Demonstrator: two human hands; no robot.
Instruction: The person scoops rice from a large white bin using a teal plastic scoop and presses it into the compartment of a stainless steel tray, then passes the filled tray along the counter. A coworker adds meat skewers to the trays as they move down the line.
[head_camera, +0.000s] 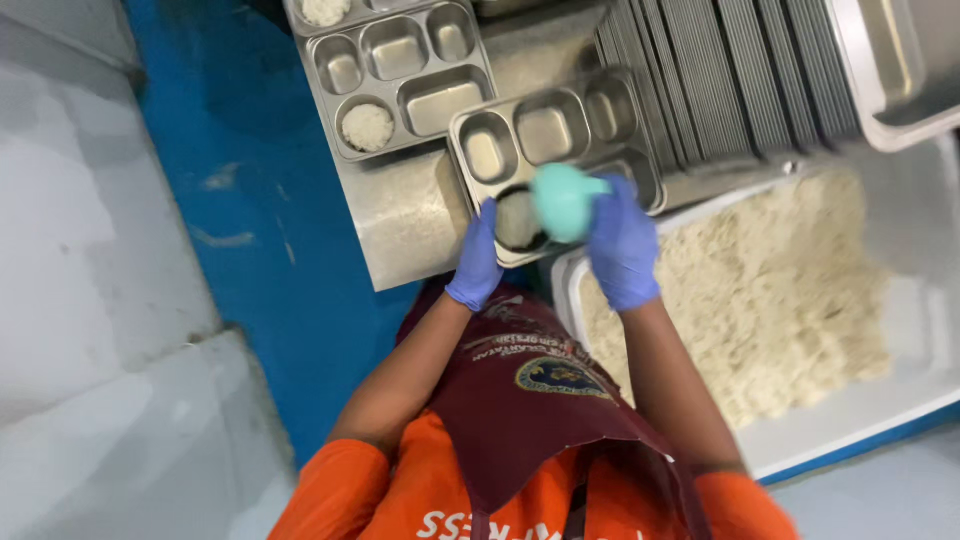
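Note:
My left hand (476, 262), in a blue glove, grips the near edge of a steel compartment tray (560, 130) on the steel counter. My right hand (622, 245), also gloved, holds a teal scoop bowl (562, 200) turned over the tray's round compartment (518, 220), where some rice shows. Both hands sit close together above the tray's near corner.
A second steel tray (400, 70) with a rice mound (367, 127) lies further along the counter (410, 225). A large white tub of cooked rice (780, 290) stands at my right. Stacked trays (730, 80) stand behind it. Blue floor strip (250, 200) at left.

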